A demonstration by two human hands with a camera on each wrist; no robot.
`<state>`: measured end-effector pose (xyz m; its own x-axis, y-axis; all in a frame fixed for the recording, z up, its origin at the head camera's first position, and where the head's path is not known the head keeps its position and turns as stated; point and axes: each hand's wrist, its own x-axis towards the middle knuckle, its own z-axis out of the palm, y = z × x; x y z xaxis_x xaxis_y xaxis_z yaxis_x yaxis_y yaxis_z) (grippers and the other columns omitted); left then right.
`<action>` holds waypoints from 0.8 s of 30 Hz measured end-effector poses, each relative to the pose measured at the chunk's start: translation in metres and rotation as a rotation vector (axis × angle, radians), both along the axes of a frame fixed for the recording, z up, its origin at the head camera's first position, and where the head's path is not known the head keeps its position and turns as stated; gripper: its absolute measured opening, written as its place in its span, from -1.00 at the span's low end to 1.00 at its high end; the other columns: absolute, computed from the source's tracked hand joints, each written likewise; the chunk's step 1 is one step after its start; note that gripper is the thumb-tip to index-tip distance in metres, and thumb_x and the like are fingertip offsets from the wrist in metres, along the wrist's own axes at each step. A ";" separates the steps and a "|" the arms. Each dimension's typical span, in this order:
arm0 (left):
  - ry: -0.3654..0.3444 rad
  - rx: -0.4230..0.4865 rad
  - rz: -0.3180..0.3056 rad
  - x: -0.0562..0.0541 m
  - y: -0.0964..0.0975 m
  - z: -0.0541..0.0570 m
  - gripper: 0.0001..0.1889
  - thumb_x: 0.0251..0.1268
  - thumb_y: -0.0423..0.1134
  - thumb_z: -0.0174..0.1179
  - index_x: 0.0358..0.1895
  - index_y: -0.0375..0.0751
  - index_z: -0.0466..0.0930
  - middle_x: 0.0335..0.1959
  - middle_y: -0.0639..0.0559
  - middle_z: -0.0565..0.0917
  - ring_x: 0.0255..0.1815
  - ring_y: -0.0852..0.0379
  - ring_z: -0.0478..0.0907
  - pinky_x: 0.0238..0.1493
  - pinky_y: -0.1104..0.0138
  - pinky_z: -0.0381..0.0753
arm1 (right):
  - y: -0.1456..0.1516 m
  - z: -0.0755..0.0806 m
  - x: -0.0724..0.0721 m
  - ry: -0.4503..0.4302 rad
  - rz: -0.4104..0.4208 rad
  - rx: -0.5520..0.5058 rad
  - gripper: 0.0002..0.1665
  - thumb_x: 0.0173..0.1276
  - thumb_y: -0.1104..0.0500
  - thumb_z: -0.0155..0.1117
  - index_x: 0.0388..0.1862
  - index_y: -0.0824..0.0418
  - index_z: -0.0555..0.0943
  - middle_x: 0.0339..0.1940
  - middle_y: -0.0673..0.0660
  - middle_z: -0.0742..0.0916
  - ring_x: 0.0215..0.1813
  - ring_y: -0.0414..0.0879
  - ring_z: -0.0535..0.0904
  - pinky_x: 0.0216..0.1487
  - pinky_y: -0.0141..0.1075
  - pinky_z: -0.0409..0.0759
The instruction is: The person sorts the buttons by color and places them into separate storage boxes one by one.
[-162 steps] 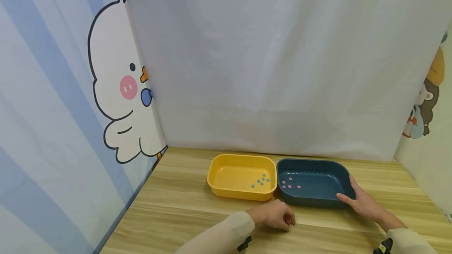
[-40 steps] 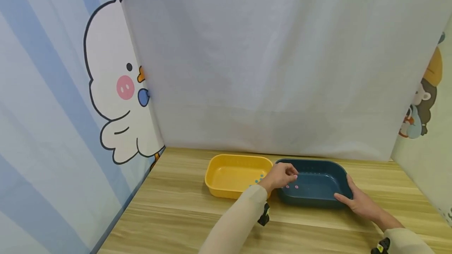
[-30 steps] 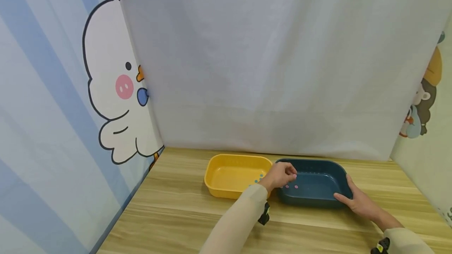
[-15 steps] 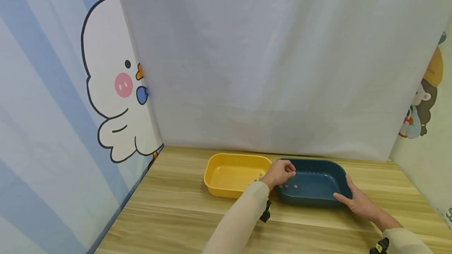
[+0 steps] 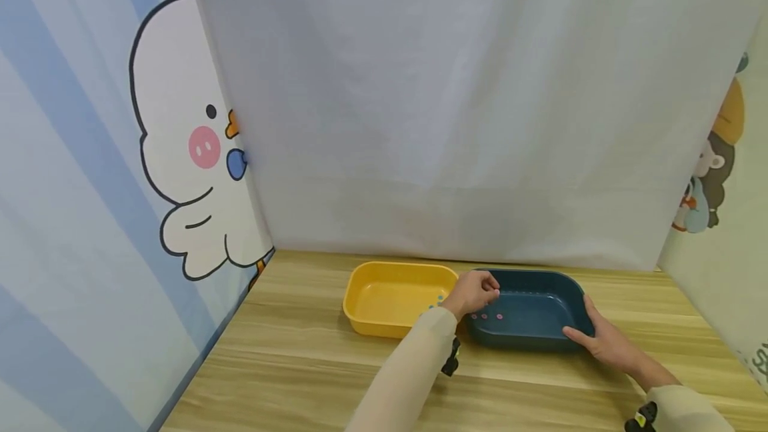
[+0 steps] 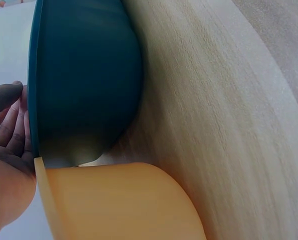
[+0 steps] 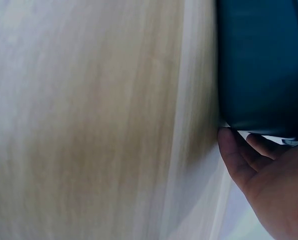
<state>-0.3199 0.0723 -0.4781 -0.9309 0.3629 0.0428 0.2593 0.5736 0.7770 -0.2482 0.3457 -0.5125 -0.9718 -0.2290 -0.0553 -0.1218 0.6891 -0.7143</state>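
Observation:
My left hand [image 5: 474, 293] reaches over the left end of a dark blue plastic tray [image 5: 540, 344]. Its thumb and fingertips come together, pinching a small pink ring-like disc that barely shows between them. Below the hand, several pink discs [image 5: 500, 317] lie on the tray floor. In the left wrist view the pinching fingers [image 6: 18, 90] are just over the tray's rim. At the tray's front right corner, my right hand [image 5: 613, 342] grips it, thumb over the front rim and fingers along the outer end; the right wrist view shows this hand [image 7: 274, 175] against the wall.
A yellow tray [image 5: 384, 330] stands against the blue one's left end, with several small blue discs [image 5: 441, 298] partly hidden by my left wrist. Both stand on a wood-grain table [image 5: 288, 365]. Behind them hangs a pale curtain [image 5: 450, 119]; printed cloths border both sides.
From the table in front of the trays, my left hand has risen over the blue tray with a pink disc, then drawn slightly up. My right hand keeps its place on the tray.

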 end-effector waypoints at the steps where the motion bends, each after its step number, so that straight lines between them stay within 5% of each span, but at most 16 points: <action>1: 0.004 -0.004 0.000 0.000 0.000 0.000 -0.95 0.30 -0.28 0.21 -0.24 -0.13 0.63 -0.48 0.19 0.58 -0.51 0.31 0.50 -0.46 0.47 0.51 | 0.000 0.000 0.000 0.001 -0.002 0.004 0.18 0.39 -0.04 0.16 0.41 0.50 -0.45 0.36 0.67 -0.15 0.33 0.60 -0.17 0.20 0.39 -0.08; 17: -0.017 0.051 0.002 -0.002 -0.004 0.000 -0.88 0.27 -0.33 0.22 -0.16 -0.23 0.64 -0.43 0.15 0.61 -0.52 0.27 0.50 -0.47 0.46 0.51 | -0.002 -0.001 -0.001 0.004 -0.004 -0.010 0.17 0.39 -0.02 0.16 0.41 0.50 -0.46 0.36 0.67 -0.15 0.32 0.60 -0.17 0.20 0.38 -0.08; 24: -0.006 0.024 -0.111 0.011 -0.024 0.012 -0.85 0.27 -0.31 0.22 -0.14 -0.24 0.63 -0.41 0.15 0.60 -0.44 0.20 0.56 -0.47 0.47 0.53 | -0.002 0.003 0.001 0.005 -0.009 -0.010 0.18 0.39 -0.01 0.16 0.41 0.50 -0.47 0.35 0.68 -0.16 0.32 0.61 -0.17 0.19 0.39 -0.07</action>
